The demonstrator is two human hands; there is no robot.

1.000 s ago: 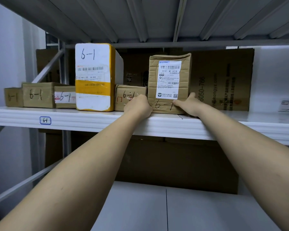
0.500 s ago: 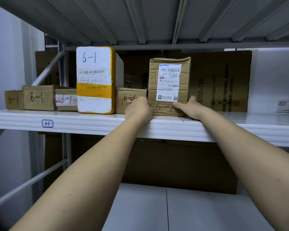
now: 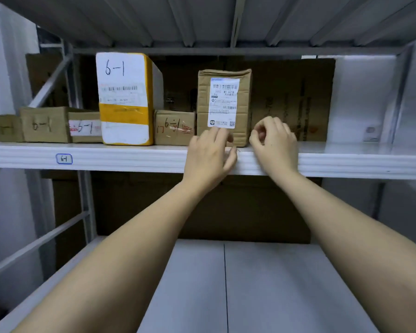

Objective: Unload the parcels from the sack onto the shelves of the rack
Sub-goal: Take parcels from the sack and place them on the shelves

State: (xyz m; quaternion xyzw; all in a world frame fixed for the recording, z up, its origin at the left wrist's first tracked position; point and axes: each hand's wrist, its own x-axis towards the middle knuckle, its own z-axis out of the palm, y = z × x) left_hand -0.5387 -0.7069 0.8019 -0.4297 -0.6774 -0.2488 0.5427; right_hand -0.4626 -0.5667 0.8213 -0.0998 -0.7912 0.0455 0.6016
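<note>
- Head view: the brown parcel [image 3: 223, 106] stands upright on the shelf [image 3: 346, 159], just behind the fingers of both hands. The left hand [image 3: 208, 156] has loosely spread fingers [image 3: 217, 135] in front of the parcel's lower face; whether they touch the cardboard I cannot tell. The right hand [image 3: 275, 143] has fingers [image 3: 258, 133] half curled by the parcel's lower right corner, gripping nothing that I can see.
- Risk: the parcel is tall and stands near the shelf's front lip, so a knuckle catching its bottom edge as the hands leave could tip it forward.
- Risk: a sideways knock from the left fingers could push it into the small box [image 3: 174, 127] beside them.
- Hidden: the left hand covers the parcel's bottom front, so any marking there is unreadable.
- The sack is out of view; how many parcels are left I cannot say.
- The label's small print is too fine to read.
</note>
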